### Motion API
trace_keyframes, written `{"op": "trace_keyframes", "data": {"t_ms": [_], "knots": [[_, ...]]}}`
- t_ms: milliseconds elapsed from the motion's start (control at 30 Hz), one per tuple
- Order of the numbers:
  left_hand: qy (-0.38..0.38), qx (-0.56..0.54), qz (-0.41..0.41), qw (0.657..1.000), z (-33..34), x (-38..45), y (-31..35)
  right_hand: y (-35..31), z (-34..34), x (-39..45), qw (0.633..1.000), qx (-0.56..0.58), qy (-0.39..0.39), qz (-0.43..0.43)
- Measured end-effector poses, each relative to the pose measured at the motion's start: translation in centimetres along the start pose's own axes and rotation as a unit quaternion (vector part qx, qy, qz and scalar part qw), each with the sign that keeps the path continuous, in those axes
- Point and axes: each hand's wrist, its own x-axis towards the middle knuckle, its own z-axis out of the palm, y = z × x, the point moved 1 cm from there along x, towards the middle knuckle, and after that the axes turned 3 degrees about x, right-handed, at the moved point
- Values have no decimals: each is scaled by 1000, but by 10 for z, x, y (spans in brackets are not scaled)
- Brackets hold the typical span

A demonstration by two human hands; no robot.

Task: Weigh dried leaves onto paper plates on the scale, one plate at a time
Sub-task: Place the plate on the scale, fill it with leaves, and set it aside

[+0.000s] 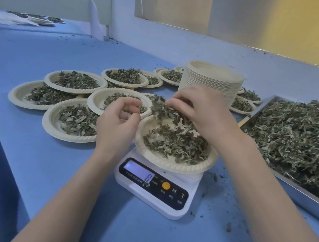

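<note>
— Scale (155,184) at centre frame: white, digital, on a blue tabletop (25,152), its lit display showing a single "0". What sits on it?

— One paper plate (168,163), cream with a crimped rim, carrying a loose bed of dried leaves (174,141).

— And the hands?

— Both hover over that plate. The right hand (199,108), at about one o'clock from the scale, has its fingers curled around a clump of leaves (164,111) that hangs down toward the plate's far edge. The left hand (118,121), at about eleven o'clock, is just beside the plate's rim, fingers loosely bent with thumb and fingertips drawn near each other; whether it pinches a leaf cannot be told.

— Where does the supply lie?

— At three o'clock, a metal tray (307,203) heaped with dried leaves, its near corner close to the scale.

— Other plates?

— Filled plates (75,81) spread from nine to twelve o'clock, several overlapping one another. A tall stack of empty plates (212,81) stands at twelve o'clock, behind the right hand, with more filled plates (243,106) between the stack and the tray. Far off at ten o'clock, a second small group of plates (41,20) rests on the same blue surface.

— Anything loose?

— Leaf crumbs (228,227) dot the cloth at four o'clock from the scale, and one fleck lies on the scale's panel below the display.
</note>
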Motion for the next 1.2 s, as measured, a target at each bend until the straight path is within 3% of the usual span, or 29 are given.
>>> {"op": "trace_keyframes", "data": {"t_ms": [700, 967, 1200], "knots": [[-14, 6, 13, 1000, 2, -3, 0, 2, 1, -7, 996, 69, 46, 28], [-22, 44, 72, 996, 3, -6, 2, 6, 8, -10, 993, 103, 48, 31], [-14, 47, 77, 996, 4, -8, 3, 4, 8, -11, 988, 134, 56, 43]]}}
